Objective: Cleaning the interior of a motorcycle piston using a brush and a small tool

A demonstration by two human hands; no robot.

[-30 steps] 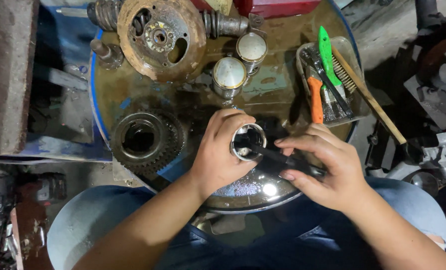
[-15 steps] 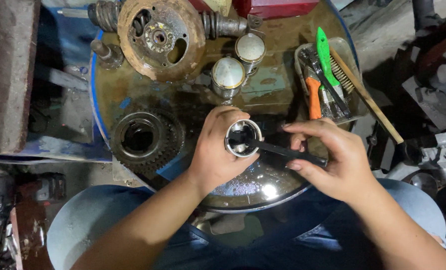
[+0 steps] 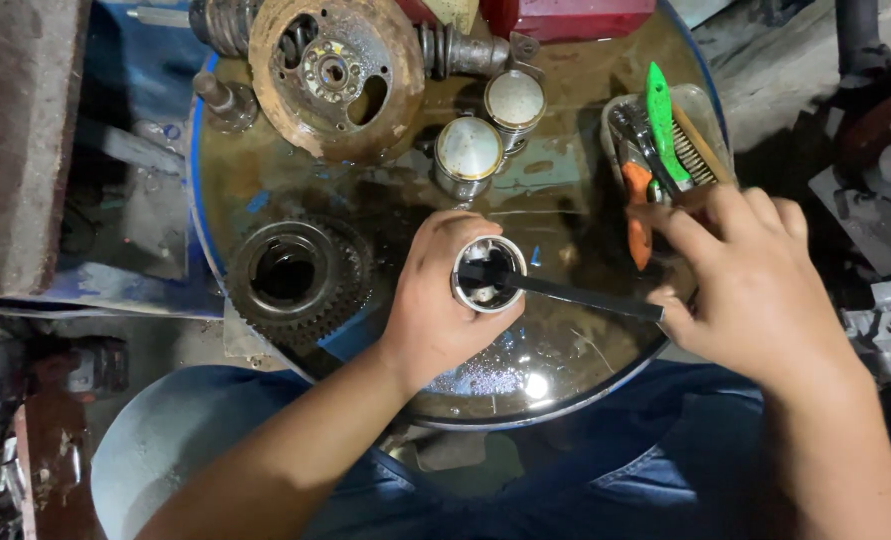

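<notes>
My left hand (image 3: 434,300) wraps around a hollow metal piston (image 3: 488,273), its open end turned up at me. My right hand (image 3: 746,285) grips the handle end of a thin black tool (image 3: 576,293) whose tip reaches inside the piston's cavity. Both hands hover over the oily top of a blue drum (image 3: 556,350), above a shallow shiny pan near its front edge.
On the drum lie a dark gear (image 3: 291,275), a rusty round disc (image 3: 334,75), two more pistons (image 3: 469,152) (image 3: 515,103) and a tray (image 3: 711,125) holding a green brush, an orange-handled tool and a wire brush. A red box (image 3: 576,15) stands at the back. My knees sit under the drum's front.
My right hand has drawn back to the right along the tool, so more of the black shaft shows. My left hand keeps the piston in about the same place.
</notes>
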